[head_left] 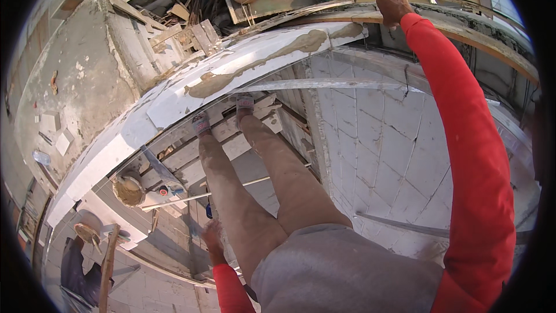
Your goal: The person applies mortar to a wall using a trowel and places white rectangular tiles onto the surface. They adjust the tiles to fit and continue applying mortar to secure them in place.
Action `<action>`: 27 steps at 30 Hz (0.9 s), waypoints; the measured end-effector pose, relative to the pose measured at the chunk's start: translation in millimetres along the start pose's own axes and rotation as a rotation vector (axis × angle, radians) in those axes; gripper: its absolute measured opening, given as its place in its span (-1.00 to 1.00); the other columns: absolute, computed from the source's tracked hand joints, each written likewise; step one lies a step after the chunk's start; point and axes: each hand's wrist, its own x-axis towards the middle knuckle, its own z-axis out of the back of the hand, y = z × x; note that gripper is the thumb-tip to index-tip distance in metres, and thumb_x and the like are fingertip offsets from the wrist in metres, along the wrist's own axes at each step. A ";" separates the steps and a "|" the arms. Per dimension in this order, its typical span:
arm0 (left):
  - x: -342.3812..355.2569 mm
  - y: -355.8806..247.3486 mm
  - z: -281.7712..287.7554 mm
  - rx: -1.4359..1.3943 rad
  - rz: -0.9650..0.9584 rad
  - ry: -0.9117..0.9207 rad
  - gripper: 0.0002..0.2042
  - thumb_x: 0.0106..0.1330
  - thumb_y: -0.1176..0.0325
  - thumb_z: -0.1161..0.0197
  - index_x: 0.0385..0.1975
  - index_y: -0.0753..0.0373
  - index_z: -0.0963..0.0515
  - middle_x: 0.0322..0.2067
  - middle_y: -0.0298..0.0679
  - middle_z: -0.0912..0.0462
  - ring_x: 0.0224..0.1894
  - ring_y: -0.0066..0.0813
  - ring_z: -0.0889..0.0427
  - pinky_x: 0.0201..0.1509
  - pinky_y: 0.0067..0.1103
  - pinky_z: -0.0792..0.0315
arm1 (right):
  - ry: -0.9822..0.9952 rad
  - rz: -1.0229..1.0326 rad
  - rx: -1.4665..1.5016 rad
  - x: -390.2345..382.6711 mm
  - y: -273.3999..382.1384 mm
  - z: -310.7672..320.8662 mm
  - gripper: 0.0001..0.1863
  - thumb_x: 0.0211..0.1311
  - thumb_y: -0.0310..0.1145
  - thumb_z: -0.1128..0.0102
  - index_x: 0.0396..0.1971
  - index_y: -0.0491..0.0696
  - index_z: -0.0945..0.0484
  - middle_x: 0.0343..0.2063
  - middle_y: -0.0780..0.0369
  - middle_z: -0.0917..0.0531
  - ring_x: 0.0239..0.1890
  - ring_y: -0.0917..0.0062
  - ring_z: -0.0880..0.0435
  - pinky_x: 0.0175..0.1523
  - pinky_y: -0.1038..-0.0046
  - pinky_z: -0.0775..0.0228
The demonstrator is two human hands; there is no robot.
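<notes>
My right hand (394, 8) is closed on the edge of a long wooden plank (463, 33) at the upper right, with the arm stretched up in a red sleeve. My left hand (212, 236) hangs low beside my left thigh, its fingers too small and shadowed to read. My sandalled feet (244, 104) stand on boards (202, 168) just inside a white block ledge (145, 115), which has wet grey mortar (243, 66) smeared along its top. A bucket of mortar (128, 191) sits to the left of my legs, beside a grey board.
A co-worker in dark clothing (81, 272) is at lower left, near a second bucket (88, 232) and an upright timber (107, 261). A drop with a white block wall (370, 139) lies to my right. Beyond the ledge are a concrete slab (69, 93) and scrap wood (185, 35).
</notes>
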 end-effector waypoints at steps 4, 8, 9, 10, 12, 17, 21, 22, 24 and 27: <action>-4.9 3.0 0.8 -0.007 -0.042 0.039 -0.74 0.53 0.29 -0.14 0.09 0.19 -0.62 -0.05 -0.25 -0.76 -0.07 -0.39 -0.73 -0.01 -0.48 -0.52 | 0.011 0.034 0.047 3.3 -2.3 -1.9 -0.73 -0.10 -0.42 -0.53 -0.29 -0.05 -0.83 -0.23 0.08 -0.85 -0.07 0.22 -0.86 -0.02 0.19 -0.72; -20.8 -6.3 -10.2 -0.004 -0.029 0.093 -0.73 0.54 0.26 -0.16 0.09 0.20 -0.63 -0.09 -0.28 -0.76 -0.12 -0.46 -0.71 -0.08 -0.50 -0.53 | -0.006 -0.040 0.052 2.4 0.6 -6.5 -0.73 -0.11 -0.42 -0.54 -0.30 -0.06 -0.83 -0.23 0.07 -0.85 -0.08 0.20 -0.86 -0.04 0.21 -0.72; -24.8 -9.7 -15.0 -0.022 -0.022 0.103 -0.72 0.55 0.26 -0.16 0.10 0.21 -0.64 -0.10 -0.29 -0.76 -0.14 -0.48 -0.71 -0.10 -0.49 -0.53 | -0.005 -0.059 0.048 2.7 3.3 -3.7 -0.73 -0.10 -0.41 -0.54 -0.30 -0.07 -0.83 -0.24 0.07 -0.85 -0.08 0.20 -0.86 -0.04 0.21 -0.72; -27.9 -13.9 -19.2 0.021 -0.008 0.159 -0.69 0.58 0.22 -0.13 0.13 0.24 -0.64 -0.10 -0.27 -0.77 -0.13 -0.46 -0.72 -0.10 -0.47 -0.54 | 0.013 -0.066 0.052 2.9 9.2 1.5 -0.74 -0.09 -0.41 -0.54 -0.30 -0.07 -0.83 -0.25 0.07 -0.85 -0.09 0.19 -0.86 -0.05 0.21 -0.72; -33.5 -21.5 -27.2 0.087 0.046 0.198 -0.59 0.64 0.14 -0.07 0.19 0.34 -0.62 -0.10 -0.18 -0.78 -0.09 -0.36 -0.74 -0.05 -0.41 -0.57 | 0.035 -0.024 0.059 0.9 21.9 27.1 -0.72 0.01 -0.37 -0.49 -0.22 -0.07 -0.82 -0.17 0.02 -0.84 -0.04 0.17 -0.84 0.02 0.21 -0.69; -35.5 -55.5 -35.6 0.492 -0.230 0.235 -0.47 0.65 0.08 -0.03 0.17 0.52 -0.60 0.05 0.19 -0.75 0.03 0.00 -0.75 0.17 -0.31 -0.53 | -0.503 0.318 0.885 -52.8 123.3 144.9 -0.52 0.35 -0.12 -0.39 0.07 -0.20 -0.73 0.02 -0.09 -0.78 0.03 0.16 -0.80 0.13 0.17 -0.60; -38.3 -81.4 -46.6 0.457 -0.263 0.081 -0.52 0.59 0.09 -0.12 0.12 0.46 -0.67 0.02 0.16 -0.77 0.06 -0.06 -0.76 0.18 -0.32 -0.52 | -0.247 0.912 1.543 -198.5 212.7 250.5 -0.50 0.46 -0.12 -0.38 0.12 -0.27 -0.71 -0.27 0.12 -0.79 -0.23 0.55 -0.75 -0.07 0.43 -0.66; -38.1 -86.2 -50.8 0.441 -0.287 0.039 -0.53 0.58 0.10 -0.15 0.11 0.46 -0.67 -0.01 0.12 -0.79 0.03 -0.12 -0.77 0.15 -0.34 -0.53 | -0.114 1.088 1.516 -238.9 228.2 276.2 -0.49 0.43 -0.14 -0.42 0.11 -0.29 -0.70 -0.30 0.14 -0.79 -0.25 0.57 -0.75 -0.16 0.45 -0.66; -36.1 -91.8 -57.8 0.417 -0.292 -0.017 -0.53 0.54 0.09 -0.21 0.11 0.44 -0.68 -0.03 0.11 -0.80 0.04 -0.13 -0.77 0.15 -0.35 -0.54 | 0.287 1.384 1.540 -295.3 244.9 332.8 -0.56 0.39 -0.18 -0.39 0.03 -0.26 -0.69 -0.32 0.13 -0.79 -0.30 0.54 -0.76 -0.22 0.45 -0.64; -31.1 -90.5 -62.9 0.386 -0.264 -0.066 -0.51 0.48 0.07 -0.27 0.12 0.42 -0.69 -0.01 0.12 -0.80 0.12 -0.08 -0.77 0.22 -0.35 -0.54 | 0.698 1.223 1.356 -358.6 228.3 407.5 -0.71 0.33 -0.25 -0.28 -0.19 -0.20 -0.65 -0.42 0.16 -0.73 -0.41 0.49 -0.71 -0.38 0.42 -0.53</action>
